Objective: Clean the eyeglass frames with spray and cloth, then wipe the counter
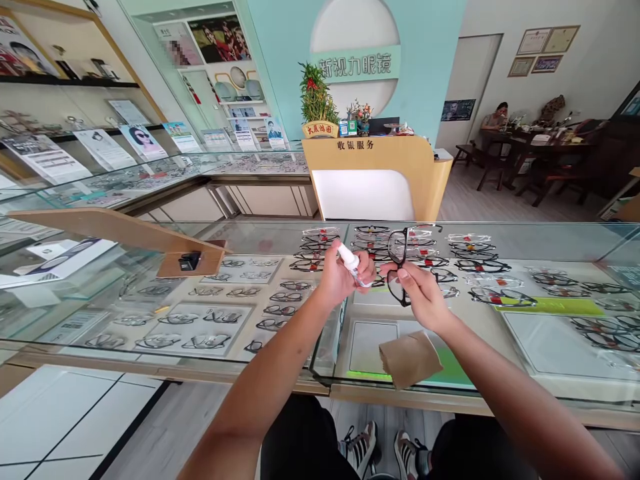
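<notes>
My left hand is closed around a small white spray bottle, its nozzle tilted up toward the left. Close by on the right, my right hand pinches a pair of black-framed eyeglasses by the frame, held on edge with a temple reaching out to the right. Bottle and glasses are apart, both above the glass counter. A brown folded cloth lies on the glass below my right hand.
Rows of eyeglasses fill the glass display case under my hands. A wooden mirror stand sits on the left. Beyond stands a cashier desk with a potted plant. A person sits at a far table.
</notes>
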`<action>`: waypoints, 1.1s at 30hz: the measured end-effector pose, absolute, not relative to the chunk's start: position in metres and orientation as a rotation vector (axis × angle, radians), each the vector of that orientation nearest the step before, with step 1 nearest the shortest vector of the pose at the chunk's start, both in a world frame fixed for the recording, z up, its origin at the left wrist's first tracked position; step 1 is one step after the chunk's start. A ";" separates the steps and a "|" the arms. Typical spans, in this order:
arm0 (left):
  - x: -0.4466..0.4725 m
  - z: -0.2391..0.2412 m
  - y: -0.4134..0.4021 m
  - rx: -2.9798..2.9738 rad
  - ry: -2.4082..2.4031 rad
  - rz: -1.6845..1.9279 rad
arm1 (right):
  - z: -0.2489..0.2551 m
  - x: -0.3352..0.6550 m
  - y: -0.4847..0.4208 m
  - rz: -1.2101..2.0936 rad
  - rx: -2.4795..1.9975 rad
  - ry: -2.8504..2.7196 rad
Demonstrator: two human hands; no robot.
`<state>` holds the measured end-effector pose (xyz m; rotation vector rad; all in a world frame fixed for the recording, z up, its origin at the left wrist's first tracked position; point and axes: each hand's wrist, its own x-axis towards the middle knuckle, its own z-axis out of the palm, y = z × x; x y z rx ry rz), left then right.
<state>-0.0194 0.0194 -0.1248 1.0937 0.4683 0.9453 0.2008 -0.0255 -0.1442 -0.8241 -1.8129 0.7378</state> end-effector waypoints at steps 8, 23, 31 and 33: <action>-0.017 -0.147 0.026 1.668 0.865 1.093 | -0.146 0.197 -0.023 0.901 -0.777 -1.862; -0.024 -0.134 0.020 1.762 0.792 1.003 | -0.138 0.201 -0.014 1.170 -0.780 -1.573; -0.019 -0.140 0.013 1.985 0.901 0.826 | -0.139 0.202 -0.013 1.197 -0.782 -1.541; -0.023 -0.139 0.016 1.933 0.861 0.881 | -0.140 0.203 -0.012 1.218 -0.773 -1.531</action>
